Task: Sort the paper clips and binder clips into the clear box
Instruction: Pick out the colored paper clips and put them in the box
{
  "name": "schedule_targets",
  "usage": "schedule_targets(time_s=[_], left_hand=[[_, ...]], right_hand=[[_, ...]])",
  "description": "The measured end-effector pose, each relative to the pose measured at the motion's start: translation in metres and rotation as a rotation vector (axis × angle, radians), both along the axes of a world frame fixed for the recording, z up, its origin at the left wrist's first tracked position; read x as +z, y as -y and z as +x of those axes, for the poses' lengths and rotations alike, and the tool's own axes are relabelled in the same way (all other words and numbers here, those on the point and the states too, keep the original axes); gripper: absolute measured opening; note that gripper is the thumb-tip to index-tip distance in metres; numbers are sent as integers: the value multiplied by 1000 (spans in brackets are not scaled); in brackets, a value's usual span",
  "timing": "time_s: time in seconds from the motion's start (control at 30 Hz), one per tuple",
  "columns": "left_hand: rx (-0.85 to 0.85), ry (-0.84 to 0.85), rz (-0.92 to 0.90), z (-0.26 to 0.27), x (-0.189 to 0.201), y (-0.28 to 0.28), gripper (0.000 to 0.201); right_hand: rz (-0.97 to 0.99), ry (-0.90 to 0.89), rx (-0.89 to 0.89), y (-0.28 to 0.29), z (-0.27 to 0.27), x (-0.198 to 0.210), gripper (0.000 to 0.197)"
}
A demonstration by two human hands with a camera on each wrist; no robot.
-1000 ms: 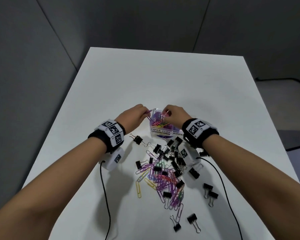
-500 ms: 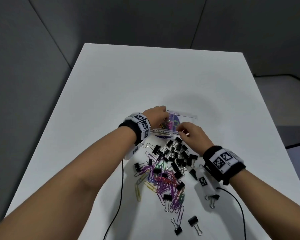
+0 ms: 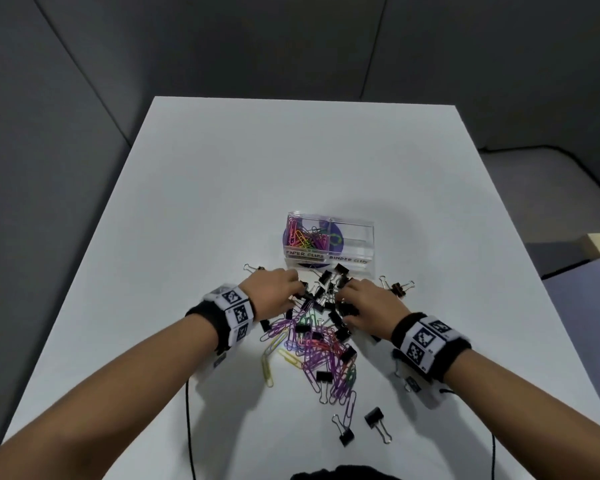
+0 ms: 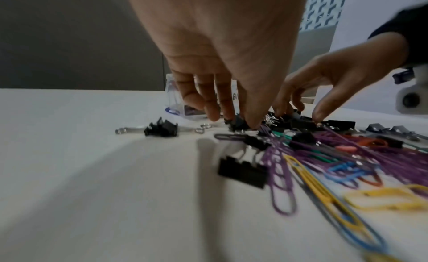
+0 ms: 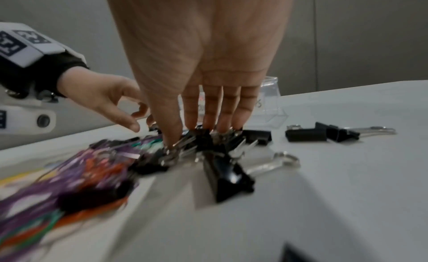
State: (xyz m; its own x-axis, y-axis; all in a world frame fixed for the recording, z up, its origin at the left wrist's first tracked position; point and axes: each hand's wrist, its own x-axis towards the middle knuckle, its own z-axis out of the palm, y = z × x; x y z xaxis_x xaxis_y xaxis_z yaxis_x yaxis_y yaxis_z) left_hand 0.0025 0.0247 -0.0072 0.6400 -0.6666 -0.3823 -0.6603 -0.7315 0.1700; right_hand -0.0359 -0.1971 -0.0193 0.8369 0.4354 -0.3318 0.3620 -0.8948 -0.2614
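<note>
The clear box (image 3: 355,263) stands on the white table beyond the pile; its left half, labelled paper clips, holds coloured paper clips (image 3: 307,237), and its right half, labelled binder clips, looks empty. Black binder clips (image 3: 326,294) and coloured paper clips (image 3: 312,344) lie heaped in front of it. My left hand (image 3: 293,292) reaches down at the heap's left side, thumb and fingers pinching a black binder clip (image 4: 237,122). My right hand (image 5: 192,134) points straight fingers down onto the clustered binder clips (image 5: 203,137), thumb apart from them.
Loose binder clips lie around the pile: two near the front (image 3: 374,417), some right of the box (image 3: 397,289), one to the left (image 3: 253,268). Black cables (image 3: 187,427) trail from both wrists. The table's far half (image 3: 291,150) is bare.
Both hands have drawn back from the box toward me and come down on the binder clips in the pile. The box now stands uncovered.
</note>
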Motion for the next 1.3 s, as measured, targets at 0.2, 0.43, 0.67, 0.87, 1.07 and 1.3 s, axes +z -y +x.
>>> schedule_targets(time_s=[0.2, 0.43, 0.67, 0.87, 1.07, 1.3], left_hand=[[144, -42, -51, -22, -16, 1, 42], [243, -44, -52, -25, -24, -8, 34], [306, -64, -69, -29, -28, -7, 33], [331, -13, -50, -29, -32, -9, 34], [390, -42, -35, -22, -28, 1, 31], [368, -87, 12, -18, -21, 5, 17]], right_hand=[[5, 135, 21, -5, -15, -11, 24], [82, 196, 269, -22, -22, -4, 32], [49, 13, 298, -33, -31, -6, 36], [90, -60, 195, -28, -29, -8, 35], [100, -111, 105, -28, -28, -11, 44], [152, -88, 109, -20, -31, -13, 42]])
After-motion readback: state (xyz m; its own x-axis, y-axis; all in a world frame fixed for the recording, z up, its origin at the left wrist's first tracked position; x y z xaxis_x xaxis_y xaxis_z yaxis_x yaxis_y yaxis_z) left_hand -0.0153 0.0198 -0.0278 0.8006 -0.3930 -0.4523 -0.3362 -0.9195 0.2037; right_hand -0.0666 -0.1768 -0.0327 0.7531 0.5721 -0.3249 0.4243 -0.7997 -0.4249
